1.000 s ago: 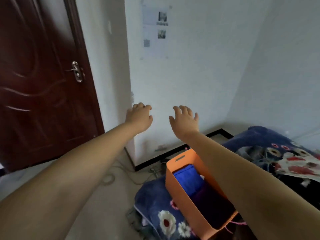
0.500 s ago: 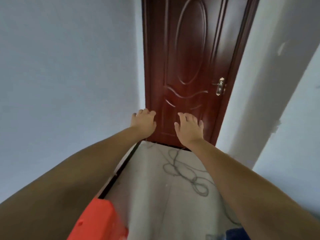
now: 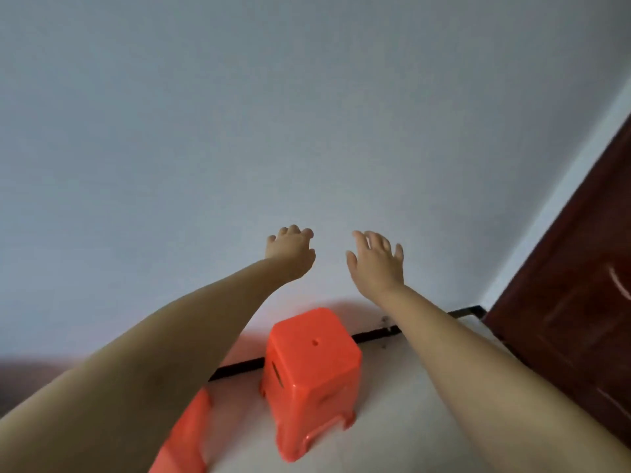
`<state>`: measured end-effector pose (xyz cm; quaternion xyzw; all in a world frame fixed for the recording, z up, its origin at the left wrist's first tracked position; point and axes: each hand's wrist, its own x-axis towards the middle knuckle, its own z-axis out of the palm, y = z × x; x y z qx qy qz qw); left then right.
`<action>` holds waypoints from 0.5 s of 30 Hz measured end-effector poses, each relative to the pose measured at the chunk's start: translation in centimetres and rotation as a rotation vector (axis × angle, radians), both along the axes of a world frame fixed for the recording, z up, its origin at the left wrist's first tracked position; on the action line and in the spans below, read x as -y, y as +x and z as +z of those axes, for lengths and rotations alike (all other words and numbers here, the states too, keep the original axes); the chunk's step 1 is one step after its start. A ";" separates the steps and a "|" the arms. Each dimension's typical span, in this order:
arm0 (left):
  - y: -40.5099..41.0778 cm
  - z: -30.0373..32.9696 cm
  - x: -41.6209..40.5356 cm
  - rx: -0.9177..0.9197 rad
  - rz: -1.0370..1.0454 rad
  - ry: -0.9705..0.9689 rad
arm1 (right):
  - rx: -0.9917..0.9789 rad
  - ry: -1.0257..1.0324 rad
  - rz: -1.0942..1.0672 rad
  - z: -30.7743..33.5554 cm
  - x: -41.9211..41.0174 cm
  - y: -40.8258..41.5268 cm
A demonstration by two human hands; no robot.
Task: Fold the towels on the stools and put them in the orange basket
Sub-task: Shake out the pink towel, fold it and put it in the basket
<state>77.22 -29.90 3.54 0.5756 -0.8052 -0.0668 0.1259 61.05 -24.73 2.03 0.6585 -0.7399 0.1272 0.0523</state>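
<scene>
Towels are nowhere to be seen: neither on the bright orange-red plastic stool (image 3: 312,377) with a small hole in its flat seat, which stands on the pale floor (image 3: 403,404) below and a little nearer than the fingertips of both hands, nor on the second orange-red plastic stool (image 3: 186,435), only partly visible low down, under the left forearm. The seat of the nearer stool is bare. Most of the second stool is hidden by the arm, so I cannot tell whether anything lies on it. The orange basket is out of view as well.

Left hand (image 3: 292,256) is stretched forward in the air with its fingers loosely bent, holding nothing. Right hand (image 3: 377,262), just beside it, has its fingers spread and relaxed, also holding nothing. Both float in front of the plain grey-white wall (image 3: 239,131), well above the stool. A dark red-brown wooden door (image 3: 580,319) stands off to the right of the right fingers, and a black skirting strip (image 3: 239,365) runs along the foot of the wall below them.

Judging by the bare seat and the free hands, folding looks finished or close to it. What may remain is a check of the hidden stool and of the basket.
</scene>
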 end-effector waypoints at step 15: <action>42.1 -4.7 -21.5 -0.055 0.900 0.164 | -0.017 0.103 0.836 -3.5 -7.1 41.6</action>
